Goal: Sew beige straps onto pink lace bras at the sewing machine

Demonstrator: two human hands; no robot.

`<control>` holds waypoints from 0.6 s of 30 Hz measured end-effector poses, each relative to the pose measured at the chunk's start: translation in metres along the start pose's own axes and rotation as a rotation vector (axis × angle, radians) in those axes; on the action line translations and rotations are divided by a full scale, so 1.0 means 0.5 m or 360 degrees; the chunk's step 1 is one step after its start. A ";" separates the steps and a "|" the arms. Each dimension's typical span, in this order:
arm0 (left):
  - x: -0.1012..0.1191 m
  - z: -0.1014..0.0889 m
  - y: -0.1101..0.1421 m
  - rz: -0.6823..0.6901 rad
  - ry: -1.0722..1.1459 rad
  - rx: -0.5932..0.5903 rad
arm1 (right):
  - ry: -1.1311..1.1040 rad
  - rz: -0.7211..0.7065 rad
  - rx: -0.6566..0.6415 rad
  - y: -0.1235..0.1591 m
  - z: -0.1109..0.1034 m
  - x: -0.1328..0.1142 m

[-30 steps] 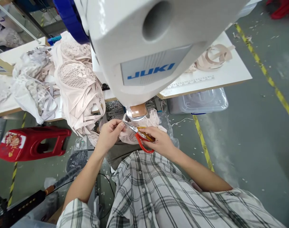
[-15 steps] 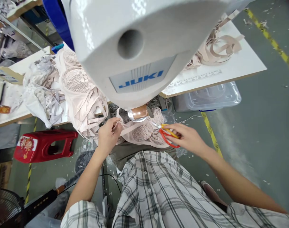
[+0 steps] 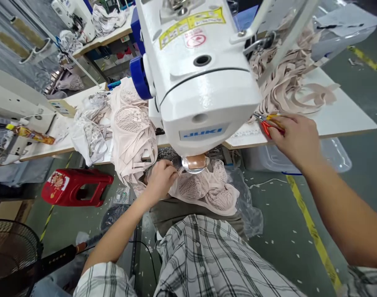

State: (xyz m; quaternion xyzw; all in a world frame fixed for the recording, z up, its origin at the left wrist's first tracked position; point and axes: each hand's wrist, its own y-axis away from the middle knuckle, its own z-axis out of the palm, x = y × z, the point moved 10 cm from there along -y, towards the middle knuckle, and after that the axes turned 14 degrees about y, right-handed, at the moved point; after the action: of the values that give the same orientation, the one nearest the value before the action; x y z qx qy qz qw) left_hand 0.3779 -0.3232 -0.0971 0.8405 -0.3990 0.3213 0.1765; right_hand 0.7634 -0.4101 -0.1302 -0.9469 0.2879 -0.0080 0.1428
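Observation:
A pale pink lace bra (image 3: 194, 187) lies over my lap, below the head of a white sewing machine (image 3: 207, 99). My left hand (image 3: 162, 179) is closed, its fingertips pinched at the bra's left end beside the needle area. The exact spot of that pinch is partly hidden by the fingers. Out to the right, my right hand (image 3: 296, 136) grips scissors (image 3: 266, 127) with red and yellow handles. Their blades point left, over the white table near a clear ruler (image 3: 245, 135) and a heap of beige straps (image 3: 287, 90).
More pink bras (image 3: 131, 123) hang over the table edge left of the machine, next to white ones (image 3: 89, 142). A red stool (image 3: 77, 187) and a fan (image 3: 13, 251) stand at lower left. Under the right table is a clear plastic box (image 3: 299, 154).
My right hand has carried the scissors from beside the bra up and right to the table. My left hand stays at the bra. The view has tilted upward, showing more of the machine.

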 end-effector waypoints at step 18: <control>0.166 0.094 -0.013 -0.0080 0.0919 0.0237 | -0.1878 -0.0020 -0.0579 0.278 -0.096 -0.329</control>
State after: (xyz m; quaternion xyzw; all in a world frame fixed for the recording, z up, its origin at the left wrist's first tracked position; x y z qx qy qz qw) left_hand 0.4412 -0.3916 -0.0753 0.7347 -0.2867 0.5708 0.2285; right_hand 0.5461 -0.4433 -0.1115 -0.8026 0.1517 0.5655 0.1142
